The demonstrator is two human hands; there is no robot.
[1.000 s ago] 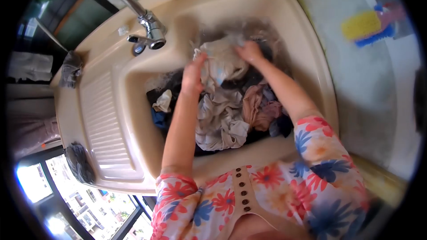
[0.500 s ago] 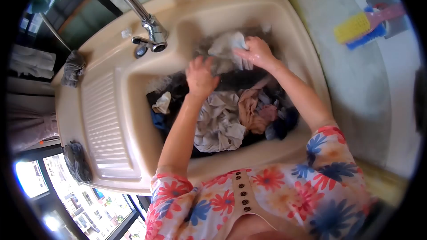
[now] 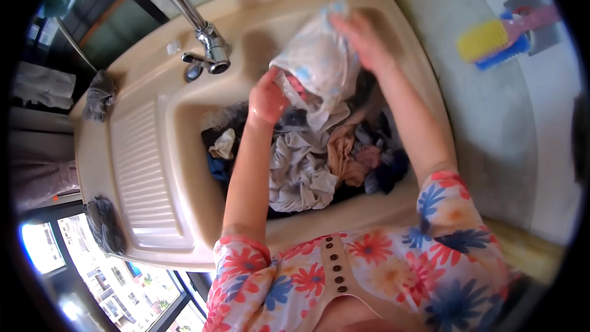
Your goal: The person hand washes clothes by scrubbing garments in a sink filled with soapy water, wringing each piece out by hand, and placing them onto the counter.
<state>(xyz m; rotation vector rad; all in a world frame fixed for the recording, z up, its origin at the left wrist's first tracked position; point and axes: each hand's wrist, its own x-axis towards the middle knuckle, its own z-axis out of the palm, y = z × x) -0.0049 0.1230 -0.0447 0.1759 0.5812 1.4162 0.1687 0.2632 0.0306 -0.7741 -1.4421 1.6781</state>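
Note:
Stretched between my hands is a wet white garment [image 3: 326,55] with pale blue spots, lifted above the basin. My left hand [image 3: 269,97] is closed on its lower left edge, where an opening shows something pink inside. At the upper right, my right hand [image 3: 364,38] grips the garment's top corner, slightly blurred. Beneath lie wet clothes in dark water: a crumpled light grey cloth [image 3: 302,175], a peach cloth [image 3: 341,150] and a small white cloth [image 3: 222,144] by the left wall. Part of the pile is hidden by the lifted garment.
The beige sink [image 3: 184,166] has a ribbed drainboard [image 3: 144,166] on the left. A chrome faucet [image 3: 212,46] rises at the back left. Dark grey cloths [image 3: 103,224] hang over the left rim. Yellow and blue brushes [image 3: 491,43] hang on the right wall.
The white garment has come up out of the water and spread out. My right hand has risen with it, and my left hand has gone from spread fingers to gripping its edge.

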